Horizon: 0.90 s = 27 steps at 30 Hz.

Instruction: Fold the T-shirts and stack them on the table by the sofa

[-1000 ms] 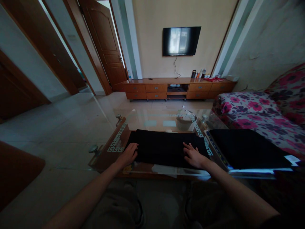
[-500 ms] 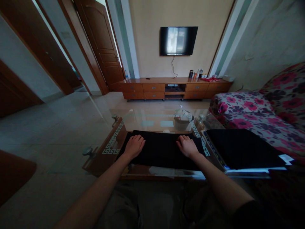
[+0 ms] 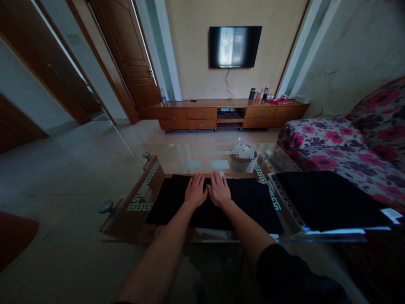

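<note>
Two open hands, left (image 3: 195, 191) and right (image 3: 219, 190), press flat, gripping nothing, smoothing the folded black cloth (image 3: 247, 202) beneath; next sweep outward.

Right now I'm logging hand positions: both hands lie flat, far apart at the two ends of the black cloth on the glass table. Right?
Not quite. The head view shows the left hand and right hand flat on the black cloth on the glass table, but side by side at its middle, not far apart.
</note>
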Each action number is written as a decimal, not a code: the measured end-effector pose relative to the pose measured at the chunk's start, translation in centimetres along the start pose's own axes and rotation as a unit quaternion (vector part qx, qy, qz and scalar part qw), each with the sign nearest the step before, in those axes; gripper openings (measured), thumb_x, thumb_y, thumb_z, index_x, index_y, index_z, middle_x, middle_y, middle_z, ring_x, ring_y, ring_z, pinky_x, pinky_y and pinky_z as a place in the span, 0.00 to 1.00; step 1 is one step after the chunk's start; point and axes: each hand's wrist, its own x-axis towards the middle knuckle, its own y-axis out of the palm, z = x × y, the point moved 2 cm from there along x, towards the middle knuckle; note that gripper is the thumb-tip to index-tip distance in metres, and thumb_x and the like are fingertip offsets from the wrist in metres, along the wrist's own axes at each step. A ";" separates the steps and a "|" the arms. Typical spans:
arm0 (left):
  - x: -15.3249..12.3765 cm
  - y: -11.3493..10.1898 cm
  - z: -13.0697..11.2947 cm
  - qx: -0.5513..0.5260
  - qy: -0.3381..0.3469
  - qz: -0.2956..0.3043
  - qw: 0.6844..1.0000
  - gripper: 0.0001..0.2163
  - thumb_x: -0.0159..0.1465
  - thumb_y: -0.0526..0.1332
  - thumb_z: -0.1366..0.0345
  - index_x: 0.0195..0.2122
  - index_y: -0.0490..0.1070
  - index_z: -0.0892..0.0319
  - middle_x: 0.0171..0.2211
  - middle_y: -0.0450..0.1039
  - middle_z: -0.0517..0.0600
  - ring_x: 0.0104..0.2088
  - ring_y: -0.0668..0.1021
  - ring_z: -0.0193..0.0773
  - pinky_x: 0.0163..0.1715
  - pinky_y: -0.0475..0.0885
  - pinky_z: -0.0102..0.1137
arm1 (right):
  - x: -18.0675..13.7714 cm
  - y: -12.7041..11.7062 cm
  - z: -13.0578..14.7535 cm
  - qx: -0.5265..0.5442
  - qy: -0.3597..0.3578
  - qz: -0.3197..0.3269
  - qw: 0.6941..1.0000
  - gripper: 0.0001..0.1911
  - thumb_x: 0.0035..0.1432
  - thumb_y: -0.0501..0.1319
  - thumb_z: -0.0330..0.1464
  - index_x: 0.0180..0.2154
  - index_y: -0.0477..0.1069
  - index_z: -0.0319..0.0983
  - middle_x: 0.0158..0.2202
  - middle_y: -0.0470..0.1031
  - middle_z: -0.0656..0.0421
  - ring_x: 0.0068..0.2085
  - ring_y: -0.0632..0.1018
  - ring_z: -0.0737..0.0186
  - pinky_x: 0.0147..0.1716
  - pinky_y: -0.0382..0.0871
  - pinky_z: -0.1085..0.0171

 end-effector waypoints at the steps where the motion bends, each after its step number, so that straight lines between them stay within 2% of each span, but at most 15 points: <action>1: 0.1 0.4 0.1 -0.002 -0.006 0.012 1.000 0.30 0.71 0.48 0.55 0.72 0.51 0.60 0.72 0.51 0.56 0.72 0.51 0.46 0.71 0.45 0.45 | 0.1 0.5 -0.2 0.003 0.010 0.015 1.000 0.36 0.71 0.38 0.47 0.73 0.44 0.36 0.75 0.40 0.53 0.74 0.42 0.52 0.70 0.31 0.49; 4: 0.1 1.0 0.5 -0.009 -0.018 0.032 0.999 0.31 0.70 0.49 0.52 0.72 0.51 0.57 0.72 0.50 0.55 0.72 0.51 0.47 0.70 0.45 0.46 | 0.0 1.6 -1.1 0.015 0.034 0.051 0.998 0.37 0.71 0.37 0.51 0.72 0.47 0.39 0.74 0.41 0.54 0.74 0.43 0.50 0.69 0.30 0.46; 8: 0.1 0.9 1.3 -0.016 -0.025 0.029 0.999 0.33 0.69 0.50 0.45 0.72 0.52 0.52 0.73 0.49 0.52 0.72 0.50 0.47 0.70 0.46 0.47 | -0.3 1.7 -2.4 0.013 0.046 0.049 0.998 0.40 0.69 0.39 0.56 0.73 0.47 0.41 0.75 0.40 0.55 0.74 0.41 0.49 0.69 0.30 0.46; 12: -0.3 0.4 2.8 -0.002 -0.080 0.014 0.997 0.36 0.66 0.49 0.37 0.71 0.55 0.49 0.73 0.46 0.53 0.73 0.49 0.52 0.69 0.46 0.50 | -1.3 1.2 -4.0 -0.005 0.062 0.046 0.997 0.42 0.68 0.41 0.57 0.73 0.45 0.39 0.75 0.38 0.54 0.74 0.40 0.48 0.69 0.30 0.47; 15: -1.0 -0.2 4.4 0.008 -0.126 0.004 0.992 0.36 0.65 0.49 0.36 0.71 0.54 0.47 0.73 0.48 0.53 0.72 0.50 0.55 0.67 0.48 0.53 | -2.3 0.5 -5.6 -0.019 0.064 0.049 0.997 0.42 0.68 0.40 0.56 0.73 0.44 0.38 0.75 0.37 0.54 0.74 0.40 0.50 0.70 0.30 0.48; 17: -1.4 -0.6 5.5 0.016 -0.143 0.000 0.990 0.37 0.65 0.48 0.36 0.71 0.54 0.49 0.73 0.49 0.54 0.72 0.50 0.55 0.67 0.49 0.52 | -3.0 -0.2 -6.9 -0.031 0.071 0.052 0.996 0.41 0.69 0.40 0.55 0.73 0.44 0.38 0.75 0.37 0.55 0.74 0.39 0.52 0.70 0.30 0.49; 21: -2.1 -1.4 7.1 0.040 -0.158 -0.005 0.987 0.39 0.65 0.47 0.36 0.71 0.53 0.53 0.72 0.51 0.55 0.72 0.50 0.54 0.68 0.48 0.52 | -4.3 -1.9 -10.2 -0.045 0.101 0.052 0.993 0.40 0.68 0.41 0.55 0.73 0.45 0.40 0.75 0.36 0.56 0.74 0.39 0.53 0.70 0.32 0.51; 25: -2.5 -1.9 8.2 0.051 -0.174 -0.007 0.983 0.37 0.65 0.47 0.36 0.71 0.55 0.50 0.72 0.50 0.53 0.72 0.51 0.57 0.66 0.50 0.54 | -5.5 -3.1 -13.0 -0.059 0.118 0.049 0.990 0.41 0.68 0.40 0.54 0.73 0.44 0.37 0.75 0.39 0.54 0.74 0.40 0.55 0.70 0.33 0.53; 27: -2.6 -2.0 8.7 0.050 -0.176 -0.010 0.983 0.38 0.65 0.47 0.37 0.71 0.54 0.53 0.73 0.49 0.55 0.72 0.52 0.56 0.66 0.52 0.52 | -5.8 -3.3 -13.8 -0.063 0.120 0.046 0.990 0.42 0.68 0.39 0.53 0.73 0.44 0.35 0.75 0.39 0.53 0.74 0.40 0.56 0.70 0.32 0.54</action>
